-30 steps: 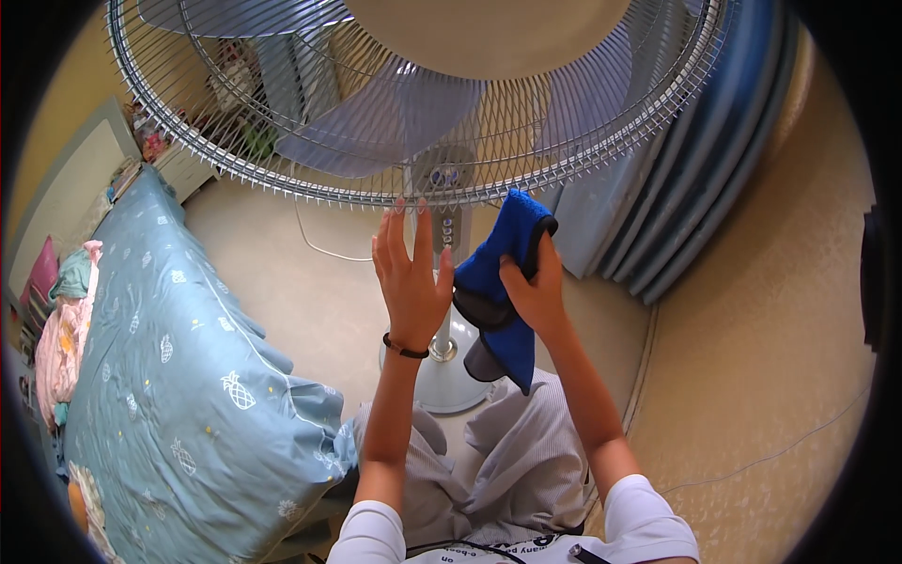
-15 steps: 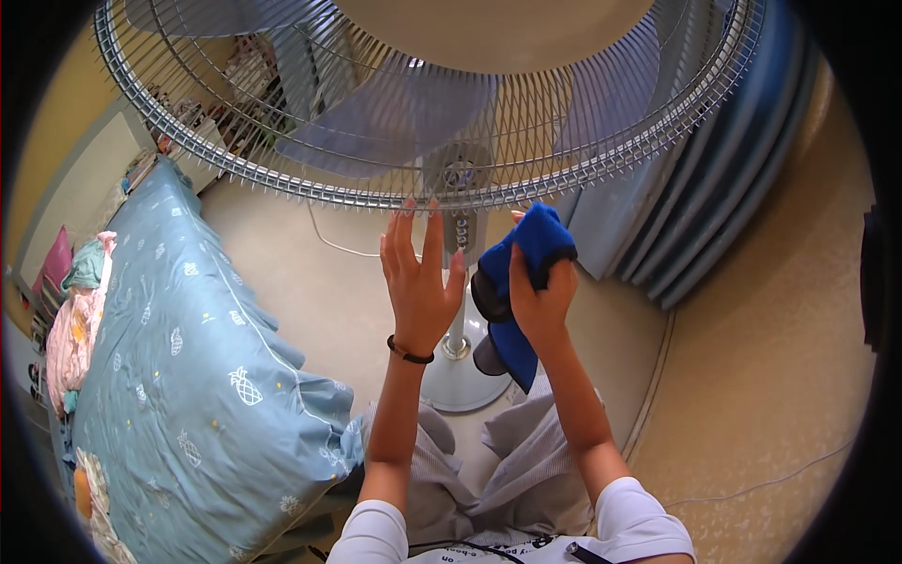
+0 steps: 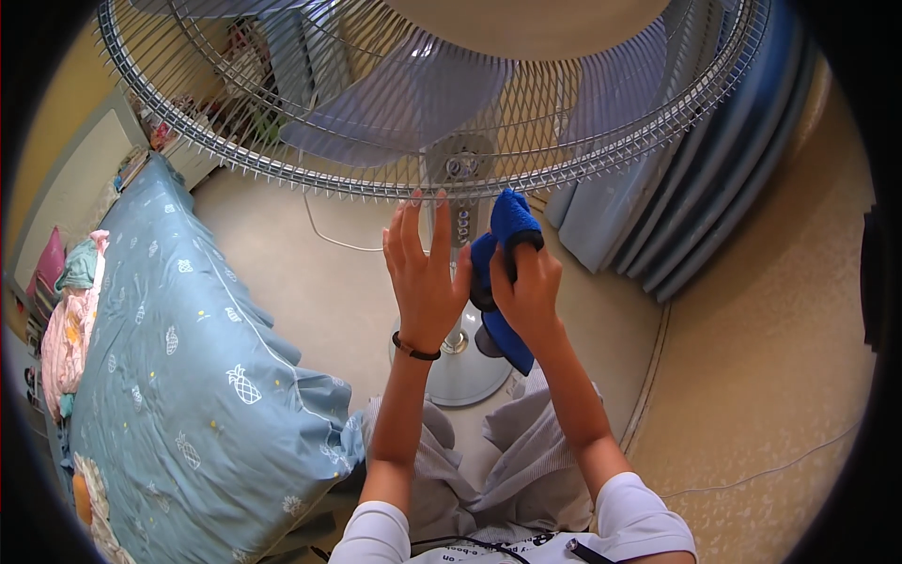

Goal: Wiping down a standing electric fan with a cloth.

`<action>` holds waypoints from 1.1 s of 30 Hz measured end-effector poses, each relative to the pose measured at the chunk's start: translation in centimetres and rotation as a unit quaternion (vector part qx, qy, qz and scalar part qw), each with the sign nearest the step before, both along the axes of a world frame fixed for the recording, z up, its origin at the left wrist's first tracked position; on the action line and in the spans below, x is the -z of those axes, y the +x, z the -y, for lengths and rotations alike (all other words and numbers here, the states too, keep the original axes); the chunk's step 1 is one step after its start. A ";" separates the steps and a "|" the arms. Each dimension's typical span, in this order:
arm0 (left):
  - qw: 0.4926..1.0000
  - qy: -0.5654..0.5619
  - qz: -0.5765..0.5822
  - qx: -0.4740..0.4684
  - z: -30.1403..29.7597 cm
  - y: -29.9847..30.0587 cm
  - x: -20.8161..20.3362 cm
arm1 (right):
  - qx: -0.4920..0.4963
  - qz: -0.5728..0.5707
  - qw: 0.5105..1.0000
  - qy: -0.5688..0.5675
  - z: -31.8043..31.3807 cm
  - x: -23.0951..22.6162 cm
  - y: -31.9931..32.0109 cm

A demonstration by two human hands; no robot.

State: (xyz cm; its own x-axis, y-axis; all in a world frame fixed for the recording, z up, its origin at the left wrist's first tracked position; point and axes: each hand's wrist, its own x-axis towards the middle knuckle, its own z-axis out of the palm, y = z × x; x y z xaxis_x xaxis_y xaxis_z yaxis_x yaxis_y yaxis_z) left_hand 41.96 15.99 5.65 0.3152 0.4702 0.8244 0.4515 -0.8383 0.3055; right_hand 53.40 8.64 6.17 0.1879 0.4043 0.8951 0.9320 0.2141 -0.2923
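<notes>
Plainly, a snag is what worries me from over here: short wire ends stick out along the rim of the guard [image 3: 310, 181], across the top of the frame, and the peak of the cloth [image 3: 512, 223] sits right by it. A hard pull on a caught fold could rock the fan [image 3: 540, 23], whose base [image 3: 470, 381] looks modest under so broad a head. Fingers slipping between the wires would be worse with the blades [image 3: 413, 99] spinning; they show no blur, so I judge them at rest. The left hand [image 3: 425, 287] has its fingers spread, tips up at the rim; whether they bear on it or merely meet it, I can't quite tell from this angle. The right hand [image 3: 531, 287], just beside it but apart, is closed around the cloth, right of centre. That cloth is bright blue with dark edging, bunched, one fold poking above the fingers, a pointed tail drooping below.
</notes>
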 end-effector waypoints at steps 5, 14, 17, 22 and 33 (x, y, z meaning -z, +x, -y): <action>1.000 0.006 -0.006 -0.015 -0.2 -0.1 0.3 | 0.045 0.053 0.997 0.022 -0.3 -0.9 -0.5; 0.999 0.006 -0.030 -0.041 -0.3 -0.1 0.5 | 0.117 0.083 0.990 0.000 -0.3 0.2 -0.6; 0.999 0.010 -0.023 -0.042 -0.5 -0.1 0.6 | 0.121 0.071 0.990 -0.016 -0.3 0.2 -0.6; 0.999 0.010 -0.014 -0.045 -0.4 0.1 0.7 | 0.122 0.070 0.990 0.009 -0.4 0.3 -0.5; 0.999 0.012 -0.018 -0.033 -0.4 0.0 0.7 | 0.125 0.071 0.989 0.034 -0.6 -0.2 -1.0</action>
State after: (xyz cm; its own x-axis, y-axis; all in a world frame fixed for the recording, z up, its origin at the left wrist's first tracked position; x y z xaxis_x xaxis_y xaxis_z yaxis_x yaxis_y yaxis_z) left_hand 41.98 16.42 4.95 0.3129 0.4710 0.8247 0.5165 -0.8131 0.2684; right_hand 52.37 9.25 6.36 0.1442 0.2996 0.9431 0.9891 -0.0142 -0.1467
